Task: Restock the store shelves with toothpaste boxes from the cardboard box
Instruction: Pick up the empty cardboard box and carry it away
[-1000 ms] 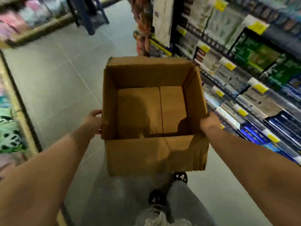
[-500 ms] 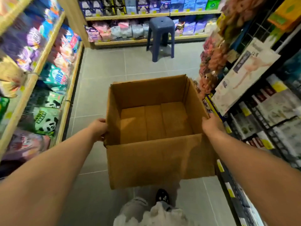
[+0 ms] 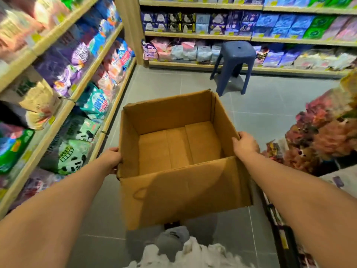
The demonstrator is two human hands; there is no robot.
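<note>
Between the two sets of fingers hangs the cardboard box point(image 3: 179, 194), open at the top and held up off the grey tiled floor point(image 3: 270, 105). The left hand point(image 3: 111, 160) grips the box's left wall by its nearest corner, fingers curled round the cardboard edge. The right hand point(image 3: 246, 145) grips the top rim of the right wall, with its fingertips point(image 3: 238, 134) hooked over the edge toward the inside. Just inward of both hands, the brown bottom flaps of the box show in full.

Below the hands, under the box's near wall, a grey trouser leg point(image 3: 172, 238) and part of a dark shoe point(image 3: 172, 224) stick out.

Out past the left hand run wooden shelves point(image 3: 58, 120) stacked with soft, bright packets; one green pack point(image 3: 75, 161) just beside that hand has a panda printed on it. Ahead of the fingers, beyond the box's far wall, a blue plastic stool point(image 3: 236, 55) stands upright on the floor in front of more stocked shelves point(image 3: 197, 36). Off to the side of the right hand is a cluster of fuzzy pink and brown goods point(image 3: 324, 136), too blurred to tell what they are.
</note>
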